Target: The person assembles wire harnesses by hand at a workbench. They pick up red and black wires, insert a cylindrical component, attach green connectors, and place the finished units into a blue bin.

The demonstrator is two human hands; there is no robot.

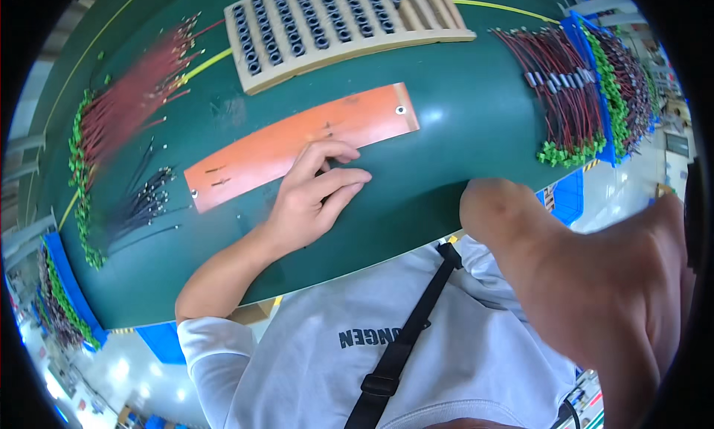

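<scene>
Orange strip (297, 146) on green surface (461, 131): my left hand (316, 195) rests on it, fingers curled, nothing held; right hand (595, 280) blurred near the camera, grip unclear.

A worker wears a light grey short-sleeved T-shirt (446, 347) with dark printed lettering across the chest, crossed by a black webbing strap (407, 332) with a plastic buckle. Both forearms are bare, without gloves, watch or rings.
</scene>
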